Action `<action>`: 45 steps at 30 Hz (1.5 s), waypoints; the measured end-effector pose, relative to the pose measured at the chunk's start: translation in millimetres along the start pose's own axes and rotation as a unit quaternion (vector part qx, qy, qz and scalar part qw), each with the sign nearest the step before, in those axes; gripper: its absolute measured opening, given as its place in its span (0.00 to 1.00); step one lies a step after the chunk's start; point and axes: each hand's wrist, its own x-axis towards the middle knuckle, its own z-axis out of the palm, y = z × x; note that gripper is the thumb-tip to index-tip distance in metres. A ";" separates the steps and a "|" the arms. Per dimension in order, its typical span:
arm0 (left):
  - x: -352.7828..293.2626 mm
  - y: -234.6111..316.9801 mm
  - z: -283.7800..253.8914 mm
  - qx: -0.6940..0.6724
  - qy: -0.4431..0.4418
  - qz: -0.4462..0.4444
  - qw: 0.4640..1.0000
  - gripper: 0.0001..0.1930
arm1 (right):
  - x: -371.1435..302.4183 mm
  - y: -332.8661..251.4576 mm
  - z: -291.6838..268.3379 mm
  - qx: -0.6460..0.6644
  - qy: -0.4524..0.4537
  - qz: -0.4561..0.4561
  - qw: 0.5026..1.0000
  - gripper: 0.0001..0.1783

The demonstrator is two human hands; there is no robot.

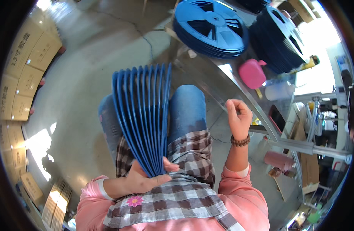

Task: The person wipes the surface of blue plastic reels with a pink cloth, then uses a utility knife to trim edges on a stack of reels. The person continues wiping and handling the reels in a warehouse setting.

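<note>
My left hand (144,179) is closed around the near edge of several blue plastic reel discs (140,111). The discs stand over my lap, pinched together at the bottom and fanned apart toward the far end. Off to the right, beside the table edge, my right hand (239,117) is raised with its fingers curled in, and no object shows in it. A pile of blue reels (217,19) lies on the table beyond that hand. Farther right stands another stack of dark blue reels (271,46).
The metal table (244,90) carries a pink container (253,73), a translucent bottle (280,91) and a phone (277,118). Cardboard boxes (23,82) are stacked along the left. Flattened cardboard (57,206) lies at lower left. A pink tumbler (279,160) is below the table bar.
</note>
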 end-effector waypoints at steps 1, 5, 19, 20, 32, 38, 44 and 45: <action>1.2 0.2 0.2 0.023 -0.007 0.001 1.000 0.20 | 6.5 20.5 -6.1 -0.039 0.068 -0.020 0.997 0.05; 0.3 -11.4 8.0 -0.034 0.022 0.006 0.999 0.18 | 46.6 106.8 -55.2 -0.343 0.194 -0.089 0.915 0.13; 7.6 -30.6 -3.3 0.103 0.004 -0.055 0.993 0.17 | 61.7 188.8 -108.8 -0.436 0.083 0.092 0.891 0.17; 7.7 -30.5 -4.4 0.114 -0.001 -0.050 0.992 0.17 | 52.2 180.7 -111.0 -0.422 0.054 0.124 0.897 0.18; 12.8 -30.5 -0.8 0.082 0.025 -0.059 0.995 0.17 | -70.5 -66.7 23.9 0.369 -0.274 0.179 0.870 0.62; 23.1 -25.3 2.3 0.199 0.000 -0.023 0.980 0.16 | -66.0 -77.4 45.2 0.292 -0.286 0.110 0.906 0.73; 24.2 -27.9 7.2 0.222 -0.002 -0.037 0.974 0.15 | -27.6 -90.0 45.8 0.283 -0.195 0.134 0.929 0.68; 25.1 -26.7 7.5 0.228 -0.005 -0.032 0.973 0.15 | -21.6 -78.7 51.5 0.304 -0.186 0.099 0.929 0.64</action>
